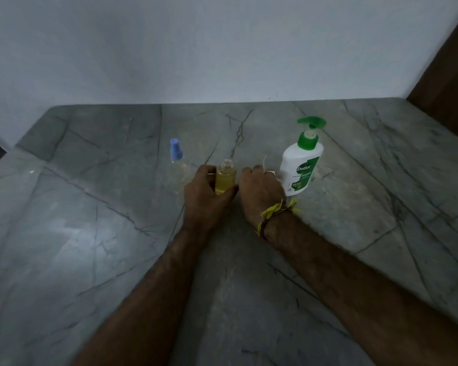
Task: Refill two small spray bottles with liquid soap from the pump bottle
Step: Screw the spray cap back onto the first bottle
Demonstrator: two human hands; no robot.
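Observation:
A small clear spray bottle [224,180] without its cap stands upright on the floor, nearly full of yellow liquid. My left hand [204,196] is wrapped around it. My right hand [259,191] is closed right beside the bottle; a thin clear tube [264,161] sticks up from its fingers, and what it grips is hidden. A second small clear spray bottle [177,165] with a blue spray top stands to the left. The white pump bottle [300,165] with a green pump stands to the right, just behind my right hand.
Everything rests on grey veined marble tiles [90,233]. A pale wall [196,48] runs along the back. A dark wooden door or frame [450,64] rises at the far right.

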